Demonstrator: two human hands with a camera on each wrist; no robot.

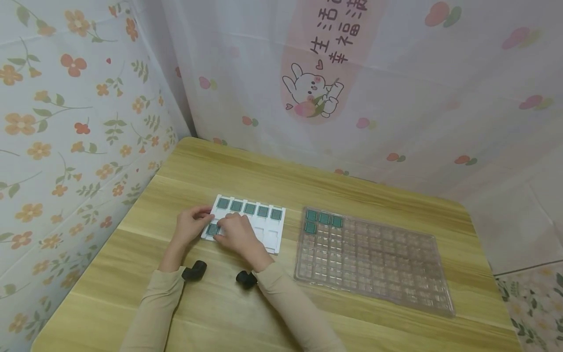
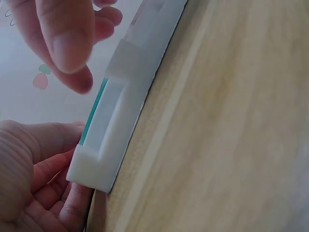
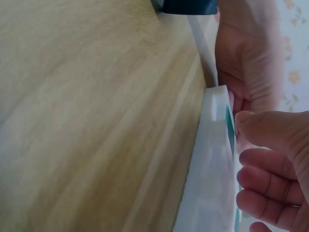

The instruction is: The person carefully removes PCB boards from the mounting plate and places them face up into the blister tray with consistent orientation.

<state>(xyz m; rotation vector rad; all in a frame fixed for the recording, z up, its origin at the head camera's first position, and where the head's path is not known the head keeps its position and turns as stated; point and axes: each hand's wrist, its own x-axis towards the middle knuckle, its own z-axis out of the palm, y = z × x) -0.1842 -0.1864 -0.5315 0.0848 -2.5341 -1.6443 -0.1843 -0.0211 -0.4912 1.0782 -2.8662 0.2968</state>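
A white tray (image 1: 233,222) lies on the table with several square green chips in its far row. One more green chip (image 1: 213,229) sits in the near row's left pocket; its thin green edge shows in the left wrist view. My left hand (image 1: 192,225) grips the tray's left end, thumb at the rim and fingers curled beside it. My right hand (image 1: 239,233) hovers over the near row, thumb and fingers loosely bent close to that chip. Nothing shows between them in the left wrist view. Part of the near row is hidden under this hand.
Right of the white tray lies a clear plastic tray (image 1: 374,264) with many pockets and several green chips (image 1: 324,218) in its far left corner. Black wrist devices (image 1: 195,271) are on both wrists. Patterned curtains (image 1: 246,63) hang behind and left of the table (image 1: 211,313).
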